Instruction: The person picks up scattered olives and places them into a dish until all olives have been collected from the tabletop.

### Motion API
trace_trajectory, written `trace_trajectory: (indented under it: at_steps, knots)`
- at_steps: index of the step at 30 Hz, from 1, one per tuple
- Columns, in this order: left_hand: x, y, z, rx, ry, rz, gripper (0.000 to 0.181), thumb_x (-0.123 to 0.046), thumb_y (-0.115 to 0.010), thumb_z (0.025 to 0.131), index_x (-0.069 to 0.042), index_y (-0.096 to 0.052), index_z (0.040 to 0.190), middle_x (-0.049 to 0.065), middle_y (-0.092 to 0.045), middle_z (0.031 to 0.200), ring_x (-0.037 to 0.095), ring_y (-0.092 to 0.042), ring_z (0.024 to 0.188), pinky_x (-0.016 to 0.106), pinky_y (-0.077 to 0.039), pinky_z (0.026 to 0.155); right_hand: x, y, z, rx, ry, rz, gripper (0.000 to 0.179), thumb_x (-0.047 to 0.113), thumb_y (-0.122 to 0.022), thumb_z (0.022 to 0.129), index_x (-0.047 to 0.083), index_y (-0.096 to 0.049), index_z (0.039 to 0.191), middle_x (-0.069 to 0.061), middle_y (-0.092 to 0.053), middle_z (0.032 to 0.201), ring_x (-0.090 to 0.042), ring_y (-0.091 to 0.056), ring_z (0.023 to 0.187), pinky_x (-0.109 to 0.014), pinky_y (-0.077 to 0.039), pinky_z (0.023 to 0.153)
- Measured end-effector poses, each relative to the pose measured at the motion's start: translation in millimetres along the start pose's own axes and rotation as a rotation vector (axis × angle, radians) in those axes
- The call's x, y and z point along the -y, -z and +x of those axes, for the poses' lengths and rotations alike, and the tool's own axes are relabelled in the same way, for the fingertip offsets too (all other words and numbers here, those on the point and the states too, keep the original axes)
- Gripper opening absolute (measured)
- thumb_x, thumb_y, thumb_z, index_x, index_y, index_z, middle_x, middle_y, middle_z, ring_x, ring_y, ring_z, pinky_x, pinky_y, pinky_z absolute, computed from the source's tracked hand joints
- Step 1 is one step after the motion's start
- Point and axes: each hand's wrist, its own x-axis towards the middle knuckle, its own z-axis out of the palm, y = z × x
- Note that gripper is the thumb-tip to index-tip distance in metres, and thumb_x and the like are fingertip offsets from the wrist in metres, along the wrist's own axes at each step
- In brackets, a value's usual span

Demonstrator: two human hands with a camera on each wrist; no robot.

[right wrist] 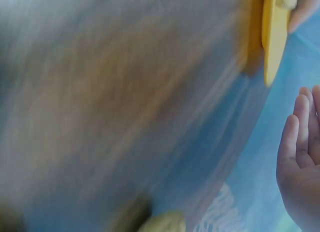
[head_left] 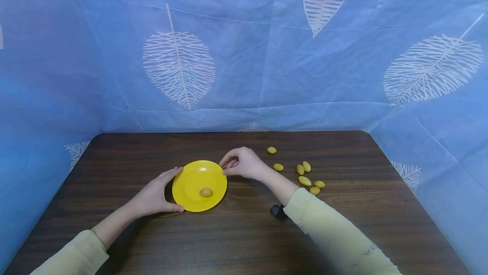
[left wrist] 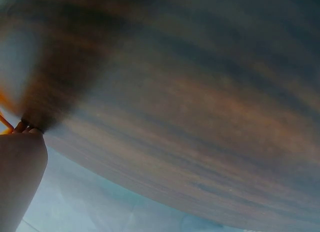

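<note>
A round yellow plate [head_left: 188,186] lies on the left half of the brown table, with one oval yellow-brown nut-like piece [head_left: 206,192] on it. My left hand [head_left: 155,192] grips the plate's left side, fingers at the far rim and thumb at the near rim. At the upper right rim is my right hand [head_left: 244,164], its index finger and thumb brought close together; I cannot tell whether something sits between them. The right wrist view shows the other fingers [right wrist: 289,142] held out apart from the plate [right wrist: 274,47]; thumb and index fall outside that view.
Right of the right hand, several similar yellow ovals [head_left: 304,181] lie scattered on the wood-grain table [head_left: 236,241]. A small black object [head_left: 277,212] is partly covered by the right sleeve [head_left: 328,228]. Blue cloth [head_left: 244,63] with white leaf prints hangs behind and beside the table.
</note>
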Motion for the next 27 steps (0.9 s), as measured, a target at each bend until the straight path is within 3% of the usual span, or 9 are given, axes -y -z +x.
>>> trace_trajectory:
  at_steps: [15,21,27]
  knots:
    - [-2.3,-1.3,-0.9,0.013,0.021,-0.004,0.112,-0.039,-0.098,0.074,0.003,-0.04,0.16,0.032,-0.042,0.163,0.055,-0.043,0.149,0.071,-0.045,0.114,-25.9,60.5,-15.4,-0.15,-0.063,0.05,0.028,0.007,-0.078,0.096,-0.003,-0.075,0.122,-0.02,-0.077,0.118,-0.03,-0.074,0.104,-0.039,-0.064,0.089]
    - [-2.5,-1.2,-1.5,0.011,0.02,-0.004,0.113,-0.04,-0.098,0.074,0.003,-0.039,0.16,0.032,-0.041,0.164,0.055,-0.043,0.149,0.071,-0.044,0.114,-41.3,78.1,-20.8,-0.19,-0.122,0.084,0.029,0.008,-0.075,0.098,-0.003,-0.074,0.126,-0.021,-0.077,0.119,-0.032,-0.073,0.107,-0.053,-0.061,0.094]
    - [-1.2,-2.0,-1.1,0.005,0.017,-0.004,0.113,-0.04,-0.098,0.074,0.003,-0.039,0.16,0.032,-0.041,0.164,0.055,-0.042,0.149,0.072,-0.044,0.114,-58.4,89.4,-24.5,-0.231,-0.18,0.094,0.032,0.01,-0.073,0.101,-0.003,-0.071,0.13,-0.022,-0.075,0.125,-0.035,-0.071,0.113,-0.057,-0.06,0.094]
